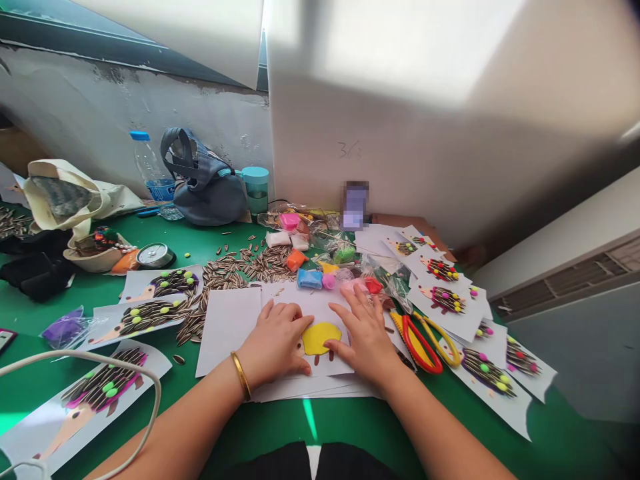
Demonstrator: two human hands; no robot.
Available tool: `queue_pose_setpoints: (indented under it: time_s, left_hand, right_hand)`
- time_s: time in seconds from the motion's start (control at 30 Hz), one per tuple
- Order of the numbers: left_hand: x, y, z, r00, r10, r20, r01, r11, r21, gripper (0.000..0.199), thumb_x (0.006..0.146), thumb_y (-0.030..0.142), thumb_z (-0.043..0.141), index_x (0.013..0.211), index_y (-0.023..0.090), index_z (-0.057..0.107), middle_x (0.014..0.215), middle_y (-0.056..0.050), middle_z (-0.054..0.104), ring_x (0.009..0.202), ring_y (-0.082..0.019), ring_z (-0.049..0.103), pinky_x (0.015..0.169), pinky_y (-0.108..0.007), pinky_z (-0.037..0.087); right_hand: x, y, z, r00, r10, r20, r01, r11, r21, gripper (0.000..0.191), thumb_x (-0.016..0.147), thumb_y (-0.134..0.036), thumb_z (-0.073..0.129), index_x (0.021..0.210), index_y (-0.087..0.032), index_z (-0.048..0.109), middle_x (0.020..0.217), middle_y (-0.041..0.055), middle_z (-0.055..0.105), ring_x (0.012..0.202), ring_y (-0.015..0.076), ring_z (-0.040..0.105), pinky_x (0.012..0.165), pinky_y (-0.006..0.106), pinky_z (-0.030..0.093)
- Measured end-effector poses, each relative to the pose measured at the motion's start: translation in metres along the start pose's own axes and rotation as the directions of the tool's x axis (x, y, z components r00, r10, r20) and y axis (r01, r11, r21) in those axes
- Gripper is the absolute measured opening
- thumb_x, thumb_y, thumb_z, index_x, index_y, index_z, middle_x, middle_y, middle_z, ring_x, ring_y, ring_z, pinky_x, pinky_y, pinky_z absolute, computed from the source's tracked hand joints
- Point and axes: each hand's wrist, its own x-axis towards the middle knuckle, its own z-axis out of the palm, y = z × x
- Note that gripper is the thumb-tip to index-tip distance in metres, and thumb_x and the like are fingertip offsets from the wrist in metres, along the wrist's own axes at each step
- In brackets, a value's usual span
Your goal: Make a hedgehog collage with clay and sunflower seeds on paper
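A yellow oval of clay (323,339) lies flat on a white sheet (230,320) in front of me, with small brown feet below it. My left hand (280,337) rests on the paper at the oval's left side, fingers apart, partly covering the figure's face. On the right, my right hand (365,333) has its fingers spread and its thumb on the oval's right edge. Neither hand holds anything. More white sheets lie under this one. Striped sunflower seeds (250,267) are heaped behind the left part of the paper.
Finished hedgehog pictures lie left (150,317) and right (445,303). Red and yellow scissors (420,340) sit right of my right hand. Behind are clay packs (310,279), a phone (355,207), a cup (257,190), a bottle (153,173) and bags (210,190). A white cable (157,393) arches at lower left.
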Motion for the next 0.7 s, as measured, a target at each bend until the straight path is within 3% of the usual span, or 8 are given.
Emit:
queue_pose_setpoints:
  time_s: [0.27, 0.43, 0.7]
  left_hand:
    - [-0.001, 0.0, 0.0, 1.0, -0.001, -0.005, 0.001, 1.0, -0.007, 0.091, 0.047, 0.06, 0.086, 0.128, 0.028, 0.058, 0.113, -0.007, 0.059, 0.109, -0.032, 0.052, 0.108, -0.054, 0.028]
    - [-0.001, -0.002, 0.003, 1.0, 0.008, -0.013, -0.008, 1.0, -0.001, 0.091, 0.048, 0.06, 0.086, 0.128, 0.028, 0.058, 0.113, -0.008, 0.059, 0.109, -0.032, 0.052, 0.109, -0.055, 0.027]
    - [-0.001, 0.0, 0.002, 1.0, 0.002, -0.006, -0.002, 1.0, 0.01, 0.091, 0.049, 0.06, 0.086, 0.129, 0.027, 0.058, 0.115, -0.008, 0.059, 0.109, -0.032, 0.052, 0.109, -0.056, 0.026]
  right_hand:
    - [0.006, 0.002, -0.016, 0.996, 0.073, 0.057, -0.074, 0.997, 0.01, 0.056, 0.082, -0.043, 0.068, 0.134, -0.028, 0.052, 0.157, 0.0078, 0.031, 0.148, 0.0336, 0.014, 0.114, 0.065, 0.014]
    - [0.005, -0.006, -0.006, 0.99, 0.024, 0.136, -0.024, 1.0, -0.002, 0.061, 0.08, -0.044, 0.07, 0.135, -0.028, 0.051, 0.159, 0.0081, 0.026, 0.148, 0.0332, 0.013, 0.115, 0.065, 0.01]
    - [0.006, -0.01, -0.001, 0.981, 0.064, 0.183, -0.072, 0.997, 0.039, 0.063, 0.078, -0.044, 0.072, 0.136, -0.03, 0.051, 0.159, 0.0063, 0.026, 0.148, 0.0326, 0.013, 0.115, 0.065, 0.009]
